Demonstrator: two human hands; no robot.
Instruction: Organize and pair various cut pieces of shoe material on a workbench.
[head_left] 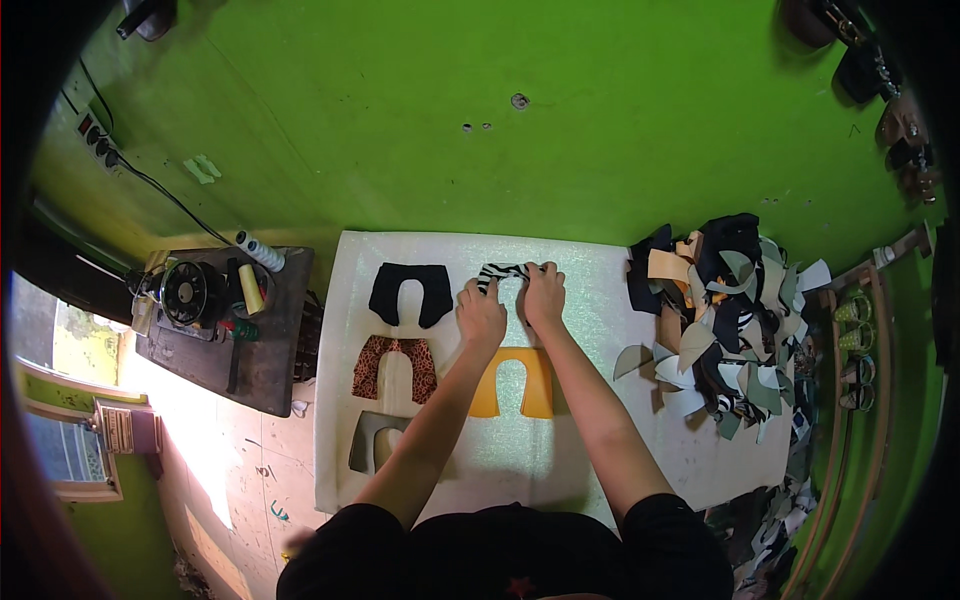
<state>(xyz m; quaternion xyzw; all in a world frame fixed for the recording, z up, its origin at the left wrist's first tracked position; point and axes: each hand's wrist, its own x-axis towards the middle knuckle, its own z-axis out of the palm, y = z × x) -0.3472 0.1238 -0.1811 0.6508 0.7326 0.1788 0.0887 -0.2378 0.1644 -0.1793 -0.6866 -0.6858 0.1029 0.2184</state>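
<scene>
Handling zebra-print piece (508, 270): arch-shaped, on the white table (595, 280), just beyond the yellow piece (539, 382) as seen from me, gap between them partly behind my hands.
Zebra axis: visible band runs left to right; opening faces back toward the yellow piece; leg ends mostly covered by my hands.
Nearer hand: neither, both reach it; band lies at and between my fingertips, directly ahead of them.
Left hand (483, 316): beyond the yellow piece's left part, fingers bent, narrow spread, touching zebra's left side; pinching or pressing, can't tell.
Right hand (544, 297): beyond the yellow piece's right part, fingers bunched close, touching zebra's right end; grip also can't tell.
Black piece (411, 276): arch, left of and farther than yellow.
Leopard piece (366, 372): arch, left of yellow, roughly level.
Grey piece (364, 440): left of yellow and nearer me; my left forearm covers part.
Scrap pile (735, 320): well right of yellow, mixed offcuts.
Dark side table (268, 365): well left of yellow, spools on it.
Green wall (400, 150): behind everything, past yellow.
</scene>
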